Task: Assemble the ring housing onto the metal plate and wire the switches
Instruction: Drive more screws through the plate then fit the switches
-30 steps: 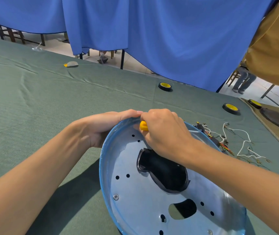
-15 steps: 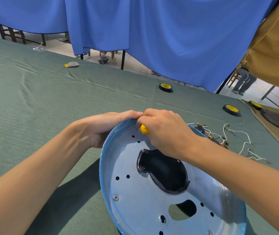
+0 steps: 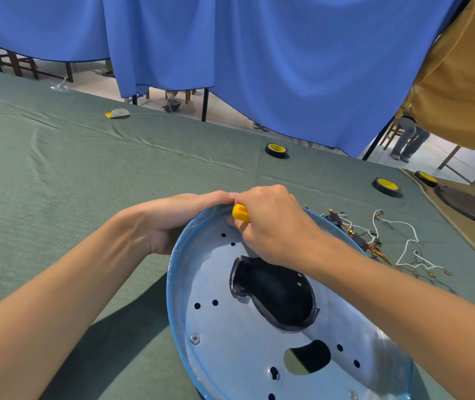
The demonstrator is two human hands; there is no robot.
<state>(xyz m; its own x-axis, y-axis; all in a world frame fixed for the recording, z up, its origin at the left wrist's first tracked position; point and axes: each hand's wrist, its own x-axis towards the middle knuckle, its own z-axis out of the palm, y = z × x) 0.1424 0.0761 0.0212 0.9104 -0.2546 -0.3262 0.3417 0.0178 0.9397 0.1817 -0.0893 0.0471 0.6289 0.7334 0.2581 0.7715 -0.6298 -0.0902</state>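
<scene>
**Metal plate (image 3: 230, 342) tipped up on the table, both my hands at its far rim**

The plate sits close in front of me on the green cloth (image 3: 57, 183), its blue-edged rim raised and its bright inner face turned toward me. Through the large cut-out in the middle I see the black housing (image 3: 276, 293), lying against the back of the plate. One screw (image 3: 195, 338) sits in the plate near the left rim, and several other holes are open.

My left hand (image 3: 178, 220) comes in from the left with the forearm stretched low across the cloth. It grips the far left part of the rim, thumb lying along the top edge and fingers curled round behind it.

My right hand (image 3: 273, 226) reaches over the plate from the right, wrist bent down and knuckles up. It is closed tight round a yellow tool handle (image 3: 240, 212), just inside the far rim and touching my left thumb tip. The tool's tip is hidden under my fingers.

Just beyond the right rim lies a tangle of wires (image 3: 403, 249), white and red, with small metal terminals. Two tape rolls (image 3: 276, 150) lie farther off on the cloth.
</scene>
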